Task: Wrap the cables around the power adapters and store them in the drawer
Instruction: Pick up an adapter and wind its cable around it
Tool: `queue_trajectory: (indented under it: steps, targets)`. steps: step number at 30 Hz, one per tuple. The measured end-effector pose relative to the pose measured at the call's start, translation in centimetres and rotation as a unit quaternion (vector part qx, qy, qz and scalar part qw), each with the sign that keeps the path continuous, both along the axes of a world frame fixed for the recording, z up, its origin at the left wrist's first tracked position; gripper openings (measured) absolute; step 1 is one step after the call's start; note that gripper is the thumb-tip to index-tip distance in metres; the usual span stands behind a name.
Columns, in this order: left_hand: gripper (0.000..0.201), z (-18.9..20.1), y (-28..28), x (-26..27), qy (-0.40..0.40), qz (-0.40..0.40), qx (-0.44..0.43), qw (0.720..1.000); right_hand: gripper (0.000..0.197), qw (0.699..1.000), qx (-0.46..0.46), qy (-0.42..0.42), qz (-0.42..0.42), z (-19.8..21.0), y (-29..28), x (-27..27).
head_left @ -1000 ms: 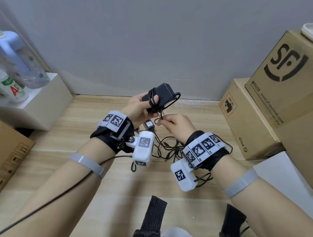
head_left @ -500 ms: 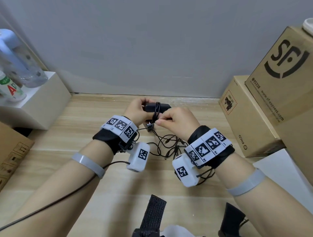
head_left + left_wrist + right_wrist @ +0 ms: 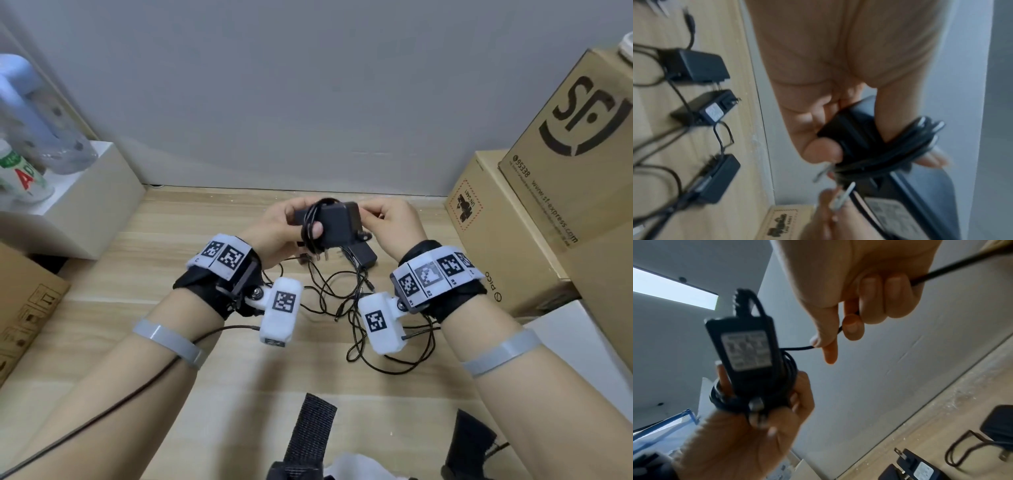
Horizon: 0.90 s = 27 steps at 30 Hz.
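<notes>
My left hand (image 3: 284, 228) grips a black power adapter (image 3: 337, 222) above the wooden floor, thumb over the cable coils (image 3: 310, 226) wound round its body. In the right wrist view the adapter (image 3: 748, 350) shows its label, with the coils (image 3: 785, 378) bunched at its plug end. My right hand (image 3: 390, 222) pinches the free end of the cable (image 3: 797, 348) between thumb and forefinger, just right of the adapter. The left wrist view shows the coiled cable (image 3: 900, 152) across my left fingers. Several more adapters (image 3: 694, 65) lie on the floor with loose cables (image 3: 346, 301).
Stacked cardboard boxes (image 3: 561, 171) stand at the right against the wall. A white box (image 3: 75, 205) with bottles on it stands at the left, another carton (image 3: 24, 308) nearer me. A white surface (image 3: 582, 335) shows at the lower right. No drawer is in view.
The adapter has been turned again, from raised at an angle to level in front of me. My right hand has moved from below the adapter to its right side with the cable end.
</notes>
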<state>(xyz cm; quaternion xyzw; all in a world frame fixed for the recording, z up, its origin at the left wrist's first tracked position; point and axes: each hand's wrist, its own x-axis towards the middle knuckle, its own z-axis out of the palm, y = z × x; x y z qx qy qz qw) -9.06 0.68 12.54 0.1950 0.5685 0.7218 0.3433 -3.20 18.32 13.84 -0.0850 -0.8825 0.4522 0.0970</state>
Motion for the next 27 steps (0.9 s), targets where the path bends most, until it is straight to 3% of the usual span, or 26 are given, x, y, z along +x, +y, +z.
queue_trajectory:
  steps: [3, 7, 9, 12, 19, 21, 23, 27]
  targets:
    - [0.084, 0.7, 0.4, 0.3, -0.036, 0.068, 0.077, 0.994, 0.019, 0.999, -0.016, -0.046, -0.003, -1.1, -0.1, 0.3]
    - [0.080, 0.7, 0.7, 0.8, -0.060, 0.157, 0.121, 0.978, 0.022, 0.991, -0.022, -0.113, 0.063, -1.8, -1.4, 1.3]
    - [0.062, 0.2, 0.9, 1.2, -0.070, 0.201, 0.108, 0.971, 0.025, 0.989, 0.008, -0.111, 0.094, -2.0, -2.0, 1.6]
    - [0.016, -0.5, 1.1, 1.7, -0.076, 0.253, 0.079, 0.961, 0.027, 0.984, 0.042, -0.113, 0.129, -1.8, -2.5, 2.0]
    - [0.021, -1.1, 1.2, 2.3, -0.076, 0.298, 0.036, 0.951, 0.024, 0.977, 0.070, -0.114, 0.164, -0.3, -3.0, 3.2]
    - [0.024, -1.5, 1.2, 2.6, -0.078, 0.312, 0.022, 0.947, 0.021, 0.985, 0.014, -0.101, 0.143, 0.0, -2.9, 3.7]
    - [0.026, -1.8, 1.3, 3.0, -0.074, 0.321, 0.004, 0.944, 0.016, 0.986, -0.104, -0.082, 0.104, 0.2, -2.7, 4.2]
    - [0.030, -2.3, 1.7, 4.1, -0.064, 0.323, -0.015, 0.944, 0.023, 0.959, -0.260, -0.039, 0.104, 0.2, -2.1, 4.8]
